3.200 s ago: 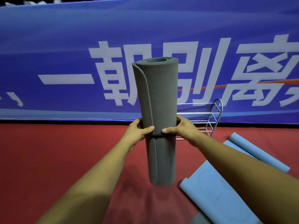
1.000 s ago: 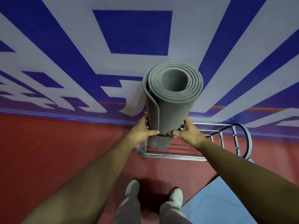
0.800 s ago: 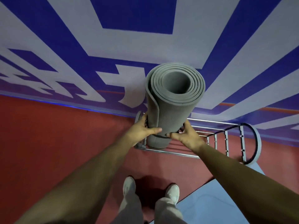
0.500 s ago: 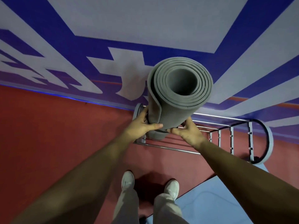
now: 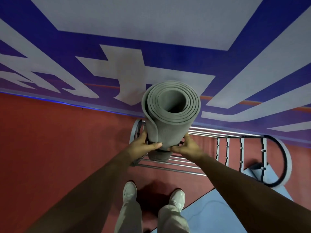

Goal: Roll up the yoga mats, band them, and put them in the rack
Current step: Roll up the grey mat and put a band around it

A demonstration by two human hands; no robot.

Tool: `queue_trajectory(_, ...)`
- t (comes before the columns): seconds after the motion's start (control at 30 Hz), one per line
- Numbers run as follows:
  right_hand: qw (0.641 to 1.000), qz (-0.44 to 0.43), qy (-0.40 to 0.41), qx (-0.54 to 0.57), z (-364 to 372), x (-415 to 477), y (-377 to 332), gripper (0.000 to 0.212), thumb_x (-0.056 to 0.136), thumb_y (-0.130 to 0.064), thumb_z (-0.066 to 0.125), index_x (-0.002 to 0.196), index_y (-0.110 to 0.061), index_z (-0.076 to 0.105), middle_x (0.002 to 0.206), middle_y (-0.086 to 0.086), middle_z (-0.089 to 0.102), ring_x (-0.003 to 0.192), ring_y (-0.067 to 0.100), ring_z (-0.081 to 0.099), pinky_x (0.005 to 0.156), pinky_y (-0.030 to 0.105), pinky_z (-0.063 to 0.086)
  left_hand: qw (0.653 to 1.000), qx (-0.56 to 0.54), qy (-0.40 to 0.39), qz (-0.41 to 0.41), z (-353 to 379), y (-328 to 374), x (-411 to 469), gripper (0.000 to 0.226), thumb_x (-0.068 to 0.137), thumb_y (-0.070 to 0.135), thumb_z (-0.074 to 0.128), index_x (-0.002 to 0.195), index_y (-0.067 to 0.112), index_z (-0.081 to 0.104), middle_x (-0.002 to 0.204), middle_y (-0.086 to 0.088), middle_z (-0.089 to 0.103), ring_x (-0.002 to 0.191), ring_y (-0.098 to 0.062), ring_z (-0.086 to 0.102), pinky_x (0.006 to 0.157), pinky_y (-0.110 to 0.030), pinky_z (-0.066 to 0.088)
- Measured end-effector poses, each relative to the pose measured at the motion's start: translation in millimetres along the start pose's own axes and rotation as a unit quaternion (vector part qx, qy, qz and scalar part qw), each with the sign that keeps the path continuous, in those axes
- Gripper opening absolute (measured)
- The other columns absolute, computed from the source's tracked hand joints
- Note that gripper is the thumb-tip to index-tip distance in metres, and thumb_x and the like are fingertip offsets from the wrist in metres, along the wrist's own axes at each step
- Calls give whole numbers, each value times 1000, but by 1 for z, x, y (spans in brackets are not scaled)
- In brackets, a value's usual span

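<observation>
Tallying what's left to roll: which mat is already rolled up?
The grey mat, held upright at the left end of the rack. The light blue mat lies flat on the floor.

Both bare forearms reach forward and down, drawing together at the wrists. The left hand (image 5: 143,146) and right hand (image 5: 189,147) grip opposite sides of an upright rolled grey foam yoga mat (image 5: 168,132). Their thumbs point inward across its near face and their fingers curl round its sides.
</observation>
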State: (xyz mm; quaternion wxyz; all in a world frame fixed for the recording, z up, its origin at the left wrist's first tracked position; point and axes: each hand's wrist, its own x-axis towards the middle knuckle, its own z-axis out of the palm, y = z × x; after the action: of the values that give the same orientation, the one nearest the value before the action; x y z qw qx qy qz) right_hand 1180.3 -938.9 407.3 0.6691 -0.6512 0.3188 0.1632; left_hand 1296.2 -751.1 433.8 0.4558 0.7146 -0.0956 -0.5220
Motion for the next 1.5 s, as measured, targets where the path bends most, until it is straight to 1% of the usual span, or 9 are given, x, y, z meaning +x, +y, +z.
queue_trajectory(0.07, 1000, 8, 0, 1, 2, 4, 1, 93, 59, -19, 90, 137, -22, 39, 120, -1, 62, 113, 22, 63, 89, 36, 57, 1000, -10, 0, -6, -3, -5, 4, 116, 65, 53, 81, 156, 26, 14, 148, 14, 42, 135, -4, 42, 115, -36, 36)
queue_trajectory(0.17, 1000, 4, 6, -11, 4, 14, 6, 76, 75, 1, 83, 132, -24, 38, 113, -8, 61, 104, 14, 63, 79, 20, 56, 1000, 3, -2, -14, -7, -11, 10, 125, 59, 63, 84, 156, 26, 15, 149, 13, 42, 136, -4, 42, 115, -38, 36)
queue_trajectory(0.3, 999, 4, 15, -36, 4, 16, 6, 78, 75, -2, 83, 136, -21, 39, 110, -12, 62, 100, 8, 64, 74, 16, 54, 1000, 23, 5, -19, -10, -11, 11, 114, 66, 52, 81, 156, 28, 15, 140, 26, 45, 133, -3, 45, 114, -37, 38)
queue_trajectory(0.53, 999, -2, 31, -24, 2, 2, -7, 75, 74, 2, 83, 133, -18, 42, 114, -6, 63, 99, 5, 65, 74, 13, 53, 999, 30, 35, 2, -8, -4, 1, 109, 61, 64, 81, 150, 35, 24, 133, -10, 58, 124, -34, 55, 101, -49, 48)
queue_trajectory(0.77, 998, 16, 24, -51, 9, 8, 0, 80, 73, -2, 84, 139, -20, 41, 112, -11, 63, 101, 2, 61, 70, 8, 50, 999, 28, 18, -20, -10, -16, 5, 104, 68, 51, 83, 151, 24, 26, 134, 7, 57, 124, -7, 55, 107, -34, 45)
queue_trajectory(1.0, 995, 59, 13, -80, 12, 36, 25, 82, 71, -7, 84, 141, -13, 42, 125, 2, 62, 117, 21, 60, 72, 10, 50, 999, 5, 18, -32, 0, -39, 28, 76, 89, 12, 70, 150, 16, 25, 119, 20, 53, 114, 3, 53, 77, -3, 46)
queue_trajectory(1.1, 996, 57, 17, -60, 11, 43, 24, 94, 68, -8, 84, 147, -12, 35, 127, 1, 59, 120, 22, 59, 90, 27, 54, 999, -4, 37, -20, 2, -40, 38, 80, 90, 16, 69, 153, 19, 20, 133, 16, 46, 120, 1, 46, 84, -3, 40)
queue_trajectory(1.27, 997, 44, 8, -55, 8, 51, 15, 89, 78, 4, 77, 149, -8, 25, 129, 0, 49, 117, 13, 47, 68, 1, 43, 999, -13, 40, -24, -2, -36, 56, 84, 87, 23, 73, 152, 21, 19, 136, 11, 42, 134, -11, 40, 106, -25, 36)
queue_trajectory(1.5, 996, 71, 18, -58, 8, 40, 12, 96, 75, -4, 82, 151, -13, 24, 135, -1, 50, 123, 19, 51, 97, 31, 47, 997, -22, 45, -51, -1, -31, 42, 83, 90, 21, 70, 155, 19, 18, 134, 13, 42, 125, -6, 42, 101, -21, 36)
